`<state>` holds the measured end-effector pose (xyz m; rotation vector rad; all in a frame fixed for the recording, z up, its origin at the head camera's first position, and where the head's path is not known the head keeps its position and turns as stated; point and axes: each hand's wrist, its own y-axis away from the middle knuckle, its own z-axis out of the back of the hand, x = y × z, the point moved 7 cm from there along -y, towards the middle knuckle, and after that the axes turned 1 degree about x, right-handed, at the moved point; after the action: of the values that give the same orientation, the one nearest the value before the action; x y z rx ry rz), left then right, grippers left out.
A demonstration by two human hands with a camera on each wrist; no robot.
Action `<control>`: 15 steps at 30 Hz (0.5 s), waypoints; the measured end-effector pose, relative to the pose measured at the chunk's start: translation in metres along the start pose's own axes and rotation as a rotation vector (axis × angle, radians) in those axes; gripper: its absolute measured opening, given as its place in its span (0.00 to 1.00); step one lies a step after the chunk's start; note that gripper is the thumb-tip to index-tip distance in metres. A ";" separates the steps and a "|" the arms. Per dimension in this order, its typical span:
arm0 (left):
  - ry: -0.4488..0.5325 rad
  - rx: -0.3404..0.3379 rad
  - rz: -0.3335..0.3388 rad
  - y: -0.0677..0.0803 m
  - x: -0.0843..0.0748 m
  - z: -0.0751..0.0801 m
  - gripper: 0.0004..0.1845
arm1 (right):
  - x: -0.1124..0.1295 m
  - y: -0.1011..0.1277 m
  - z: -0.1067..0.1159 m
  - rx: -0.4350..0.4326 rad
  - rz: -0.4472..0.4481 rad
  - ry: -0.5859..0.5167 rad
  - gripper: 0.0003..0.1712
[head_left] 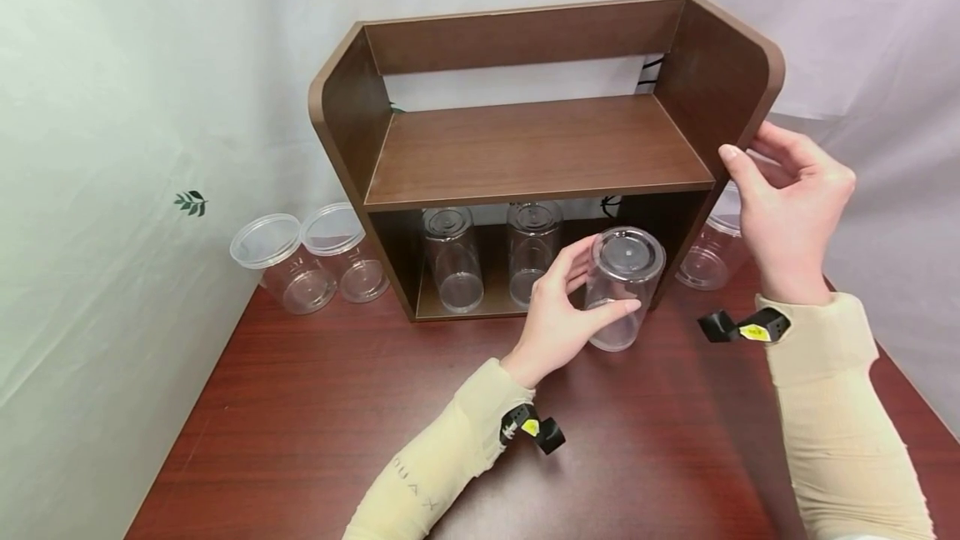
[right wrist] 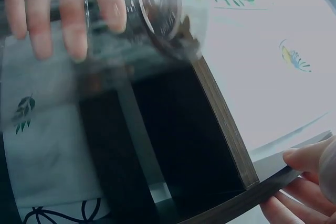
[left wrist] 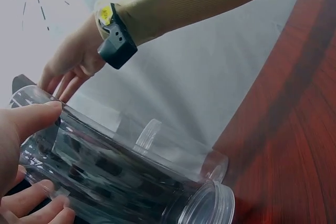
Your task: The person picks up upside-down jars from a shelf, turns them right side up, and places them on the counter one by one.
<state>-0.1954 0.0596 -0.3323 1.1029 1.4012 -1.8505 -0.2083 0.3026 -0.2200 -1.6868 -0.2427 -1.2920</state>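
Observation:
My left hand [head_left: 558, 315] grips a clear plastic jar [head_left: 628, 261] around its side, thumb in front and fingers on the far left side. The jar is held in front of the right end of a brown wooden shelf unit [head_left: 540, 148], its round base facing up; in the left wrist view its ringed rim [left wrist: 226, 203] is at the lower right. My right hand [head_left: 798, 207] pinches the front edge of the unit's right side panel [head_left: 772, 73], thumb on the front and fingers behind. In the right wrist view the thumb [right wrist: 307, 156] lies against that board.
Two clear jars [head_left: 459, 265] [head_left: 528, 257] stand in the lower compartment. Two lidded jars [head_left: 300, 282] [head_left: 360, 269] lean beside the unit at left, and another jar [head_left: 705, 261] stands at right. White cloth [head_left: 150, 65] surrounds the reddish table [head_left: 300, 423].

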 end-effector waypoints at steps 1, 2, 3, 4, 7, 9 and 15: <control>0.009 -0.005 0.002 0.001 0.000 0.003 0.43 | 0.000 0.000 0.000 0.000 -0.001 -0.001 0.18; 0.017 -0.011 0.005 0.003 0.000 0.006 0.43 | 0.000 0.000 0.000 0.000 -0.001 -0.002 0.18; 0.025 -0.019 0.008 0.004 0.000 0.008 0.43 | 0.000 0.000 0.000 -0.001 0.000 -0.001 0.18; 0.032 -0.026 0.009 0.005 0.000 0.012 0.42 | 0.001 0.001 0.000 -0.002 0.001 0.001 0.18; 0.052 -0.052 0.014 0.007 0.000 0.021 0.42 | 0.001 0.001 0.000 -0.006 0.002 0.003 0.18; 0.070 -0.063 0.022 0.009 0.001 0.027 0.41 | 0.001 0.001 0.000 -0.007 0.003 0.003 0.18; 0.128 -0.075 0.053 0.016 0.004 0.047 0.40 | 0.002 0.001 0.000 -0.005 0.020 0.005 0.18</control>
<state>-0.1970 0.0100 -0.3383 1.2273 1.4853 -1.7023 -0.2067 0.3016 -0.2189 -1.6861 -0.2198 -1.2829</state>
